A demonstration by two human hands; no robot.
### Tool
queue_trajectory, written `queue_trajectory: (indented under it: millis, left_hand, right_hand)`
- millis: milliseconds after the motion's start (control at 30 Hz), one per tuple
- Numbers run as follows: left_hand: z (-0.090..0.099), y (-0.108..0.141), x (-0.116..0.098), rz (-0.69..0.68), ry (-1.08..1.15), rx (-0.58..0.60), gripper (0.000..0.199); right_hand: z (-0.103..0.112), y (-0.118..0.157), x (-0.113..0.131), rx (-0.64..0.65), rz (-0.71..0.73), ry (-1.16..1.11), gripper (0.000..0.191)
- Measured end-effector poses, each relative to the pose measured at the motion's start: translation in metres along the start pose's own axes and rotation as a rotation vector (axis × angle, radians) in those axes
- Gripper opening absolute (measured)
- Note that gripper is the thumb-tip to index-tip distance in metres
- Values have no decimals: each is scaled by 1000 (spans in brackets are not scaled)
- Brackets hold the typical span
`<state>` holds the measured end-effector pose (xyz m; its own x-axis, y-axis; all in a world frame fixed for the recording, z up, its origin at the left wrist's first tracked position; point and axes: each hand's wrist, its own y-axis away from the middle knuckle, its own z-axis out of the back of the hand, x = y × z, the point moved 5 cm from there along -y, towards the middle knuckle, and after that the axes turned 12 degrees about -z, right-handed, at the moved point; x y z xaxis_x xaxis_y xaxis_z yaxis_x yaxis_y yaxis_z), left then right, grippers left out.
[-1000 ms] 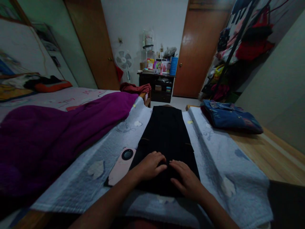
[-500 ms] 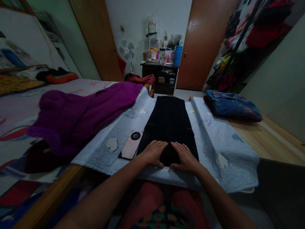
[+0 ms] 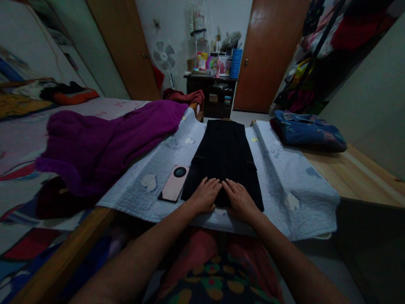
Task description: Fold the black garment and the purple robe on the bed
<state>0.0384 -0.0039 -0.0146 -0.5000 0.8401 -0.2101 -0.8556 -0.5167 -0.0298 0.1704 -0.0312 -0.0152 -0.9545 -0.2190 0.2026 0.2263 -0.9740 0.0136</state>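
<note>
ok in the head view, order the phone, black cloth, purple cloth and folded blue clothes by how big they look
1. Purple cloth
2. Black cloth
3. Folded blue clothes
4. Phone

The gaps look clear.

Matt black cloth garment (image 3: pixel 224 150); quilted cloth cover (image 3: pixel 284 185); smooth wooden board (image 3: pixel 360 171).

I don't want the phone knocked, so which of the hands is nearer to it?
Left. The left hand lies at the near end of the black garment, right of the pink phone; the right hand is farther right on the garment.
</note>
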Motion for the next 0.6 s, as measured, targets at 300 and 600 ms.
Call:
queue_trajectory:
  millis: [300, 600]
  left_hand:
    - [0, 11, -5, 15, -15, -182, 54]
    - [14, -5, 14, -42, -12, -169, 26]
  right_hand:
    - [15, -11, -2, 20, 0, -50, 65]
    - [28, -24, -7, 155, 3, -115, 55]
